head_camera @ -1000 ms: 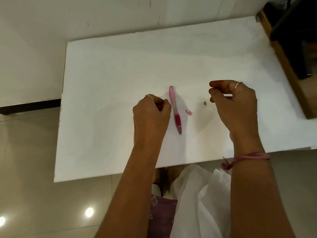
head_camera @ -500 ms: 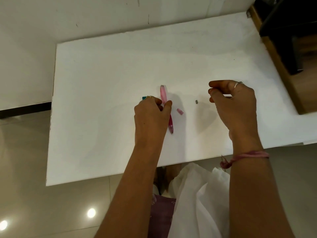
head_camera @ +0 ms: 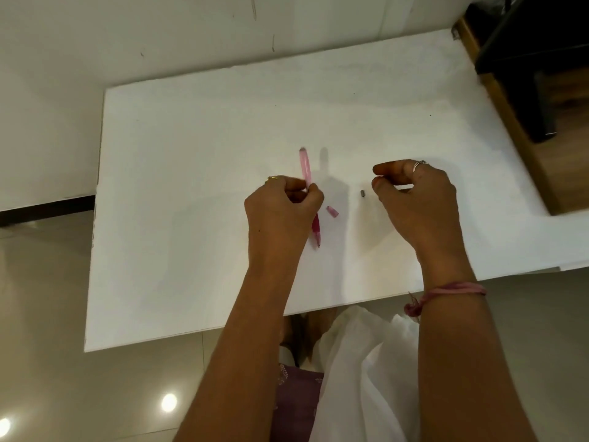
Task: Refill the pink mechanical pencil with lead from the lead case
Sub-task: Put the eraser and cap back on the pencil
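Observation:
The pink mechanical pencil [head_camera: 305, 167] is held in my left hand [head_camera: 280, 212], whose fingers and thumb curl round its middle. Its pale rear end points away from me. The dark pink grip and tip stick out below the hand, near the white table [head_camera: 191, 154]. The pencil's small pink cap [head_camera: 332, 212] lies on the table just right of it. A tiny grey piece [head_camera: 362, 193] lies further right. My right hand [head_camera: 417, 199] hovers beside that piece, thumb and fingers pinching a thin dark stick that looks like lead. The lead case is not visible.
The table's front edge runs just under my wrists, with white and purple cloth on my lap below it. A wooden shelf [head_camera: 522, 129] with a dark object stands against the table's right side. A white wall is behind.
My left hand has closed round the pencil, which lay flat on the table a second ago, and lifted it. A teal corner seen by that hand half a second ago is now out of sight. The right hand stays put.

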